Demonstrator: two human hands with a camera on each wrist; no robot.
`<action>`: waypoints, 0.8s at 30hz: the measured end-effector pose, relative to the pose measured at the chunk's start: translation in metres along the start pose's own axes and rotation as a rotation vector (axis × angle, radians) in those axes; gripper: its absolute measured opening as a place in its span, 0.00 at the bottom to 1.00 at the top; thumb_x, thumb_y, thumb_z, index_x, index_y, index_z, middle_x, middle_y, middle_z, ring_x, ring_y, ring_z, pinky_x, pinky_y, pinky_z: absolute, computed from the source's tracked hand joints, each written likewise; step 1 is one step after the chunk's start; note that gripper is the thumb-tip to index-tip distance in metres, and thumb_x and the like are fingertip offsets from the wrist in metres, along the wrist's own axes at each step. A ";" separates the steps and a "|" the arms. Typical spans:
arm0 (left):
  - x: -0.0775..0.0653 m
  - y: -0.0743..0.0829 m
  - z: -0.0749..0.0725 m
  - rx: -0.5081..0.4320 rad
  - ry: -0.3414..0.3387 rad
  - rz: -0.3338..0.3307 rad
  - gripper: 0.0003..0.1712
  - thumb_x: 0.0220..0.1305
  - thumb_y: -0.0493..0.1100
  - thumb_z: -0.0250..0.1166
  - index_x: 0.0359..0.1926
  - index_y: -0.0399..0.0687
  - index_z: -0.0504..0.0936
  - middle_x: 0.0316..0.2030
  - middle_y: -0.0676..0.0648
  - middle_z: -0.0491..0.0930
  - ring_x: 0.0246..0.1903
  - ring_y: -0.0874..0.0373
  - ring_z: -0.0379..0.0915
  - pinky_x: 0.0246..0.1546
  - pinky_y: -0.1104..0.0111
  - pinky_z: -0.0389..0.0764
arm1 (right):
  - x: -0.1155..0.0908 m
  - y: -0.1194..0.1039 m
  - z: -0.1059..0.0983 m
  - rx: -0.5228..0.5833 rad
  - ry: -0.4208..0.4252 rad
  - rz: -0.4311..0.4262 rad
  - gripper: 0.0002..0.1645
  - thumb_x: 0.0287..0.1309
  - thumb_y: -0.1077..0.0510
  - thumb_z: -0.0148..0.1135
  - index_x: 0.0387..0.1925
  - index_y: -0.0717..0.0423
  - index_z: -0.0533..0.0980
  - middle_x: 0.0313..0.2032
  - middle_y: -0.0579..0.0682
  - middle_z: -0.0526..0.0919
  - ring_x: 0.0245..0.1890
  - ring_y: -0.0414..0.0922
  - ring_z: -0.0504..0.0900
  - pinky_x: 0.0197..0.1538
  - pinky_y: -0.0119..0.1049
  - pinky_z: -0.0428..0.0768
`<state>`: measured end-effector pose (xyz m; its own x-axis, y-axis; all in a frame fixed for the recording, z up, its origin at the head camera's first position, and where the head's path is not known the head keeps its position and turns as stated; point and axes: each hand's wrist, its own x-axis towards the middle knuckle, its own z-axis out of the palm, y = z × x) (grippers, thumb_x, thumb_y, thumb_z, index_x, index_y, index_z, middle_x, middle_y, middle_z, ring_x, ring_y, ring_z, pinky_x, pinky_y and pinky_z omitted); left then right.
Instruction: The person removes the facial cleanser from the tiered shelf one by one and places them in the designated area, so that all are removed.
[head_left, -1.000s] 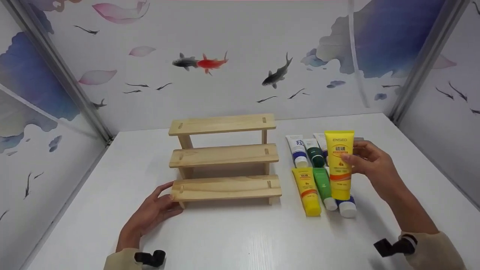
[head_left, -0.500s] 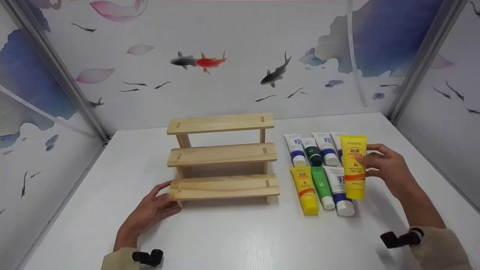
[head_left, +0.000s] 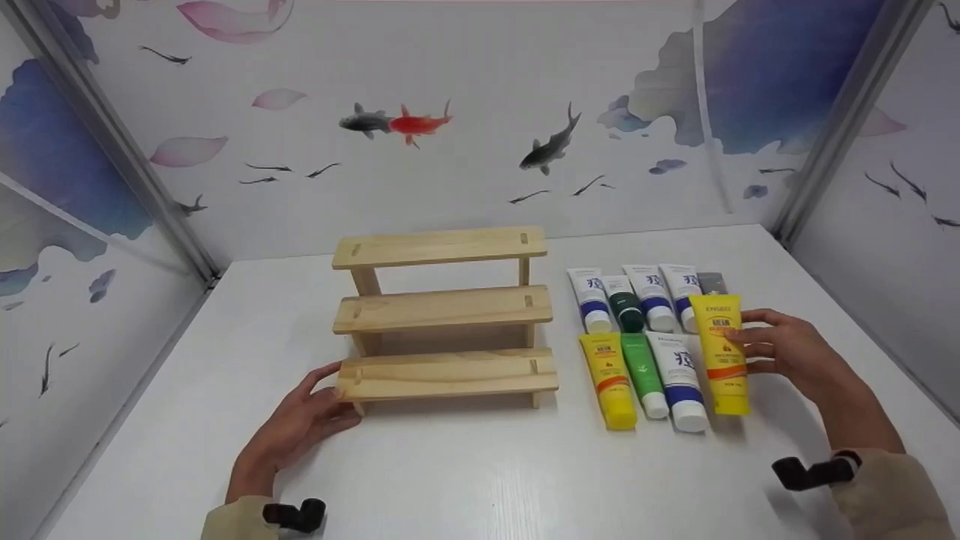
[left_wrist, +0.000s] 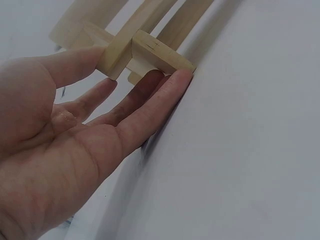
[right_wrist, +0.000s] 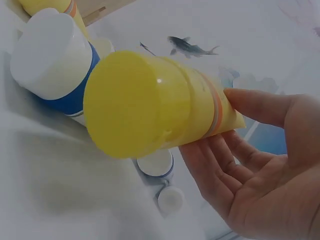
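Note:
My right hand (head_left: 802,356) holds a yellow squeeze tube (head_left: 721,360) with an orange band, thumb on its front and fingers behind. The tube's cap points toward me, just right of a white tube with a blue band (head_left: 679,382). In the right wrist view the yellow cap (right_wrist: 125,105) stands large in front of the hand (right_wrist: 265,170). My left hand (head_left: 300,416) grips the front left corner of a three-step wooden rack (head_left: 442,309). In the left wrist view the thumb touches the shelf end (left_wrist: 117,52) and the fingers lie beneath it along the leg.
Left of the held tube lie a green tube (head_left: 645,375) and another yellow tube (head_left: 609,382). Behind them is a row with a dark green tube (head_left: 625,304), several white-and-blue tubes (head_left: 651,298) and a grey one (head_left: 711,282). Printed walls (head_left: 480,187) enclose the white table (head_left: 465,472).
My right hand has moved the yellow tube right and lower, past the white tube, uncovering the tubes behind it. The left hand stays at the rack's corner.

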<state>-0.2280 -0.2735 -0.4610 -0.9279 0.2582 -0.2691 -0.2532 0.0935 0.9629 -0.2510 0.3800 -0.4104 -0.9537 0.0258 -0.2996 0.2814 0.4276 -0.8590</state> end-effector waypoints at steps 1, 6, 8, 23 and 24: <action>0.000 0.000 0.000 -0.004 -0.002 0.001 0.42 0.75 0.49 0.56 0.79 0.51 0.44 0.67 0.34 0.66 0.58 0.53 0.77 0.61 0.60 0.81 | 0.001 0.002 0.000 -0.005 -0.006 0.012 0.49 0.67 0.42 0.59 0.75 0.64 0.50 0.65 0.65 0.67 0.43 0.40 0.82 0.50 0.30 0.86; -0.001 -0.002 0.000 -0.011 0.003 -0.006 0.42 0.74 0.50 0.57 0.79 0.51 0.44 0.66 0.36 0.68 0.58 0.52 0.77 0.61 0.59 0.81 | 0.008 0.016 -0.001 -0.017 -0.026 0.063 0.54 0.65 0.39 0.62 0.76 0.65 0.49 0.66 0.67 0.66 0.45 0.43 0.81 0.51 0.31 0.86; -0.001 -0.001 0.000 -0.009 0.013 -0.016 0.42 0.74 0.50 0.58 0.79 0.51 0.45 0.67 0.35 0.67 0.58 0.52 0.77 0.61 0.59 0.81 | 0.010 0.020 -0.002 -0.015 -0.036 0.082 0.55 0.64 0.39 0.63 0.76 0.66 0.48 0.66 0.66 0.67 0.45 0.43 0.81 0.51 0.32 0.86; -0.001 0.001 -0.001 -0.013 -0.013 -0.001 0.41 0.75 0.49 0.56 0.79 0.51 0.44 0.69 0.35 0.65 0.59 0.53 0.76 0.62 0.60 0.81 | 0.010 0.023 0.000 -0.041 -0.083 0.191 0.62 0.59 0.35 0.65 0.76 0.68 0.47 0.65 0.65 0.70 0.48 0.47 0.81 0.52 0.33 0.86; 0.000 0.001 -0.001 -0.013 -0.013 -0.002 0.42 0.75 0.49 0.56 0.79 0.51 0.44 0.69 0.35 0.65 0.59 0.53 0.76 0.62 0.60 0.81 | 0.010 0.023 -0.001 -0.041 -0.084 0.193 0.62 0.59 0.35 0.65 0.75 0.69 0.47 0.63 0.64 0.72 0.47 0.46 0.81 0.51 0.33 0.86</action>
<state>-0.2280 -0.2741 -0.4601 -0.9235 0.2708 -0.2716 -0.2589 0.0821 0.9624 -0.2542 0.3908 -0.4333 -0.8698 0.0364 -0.4921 0.4520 0.4588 -0.7650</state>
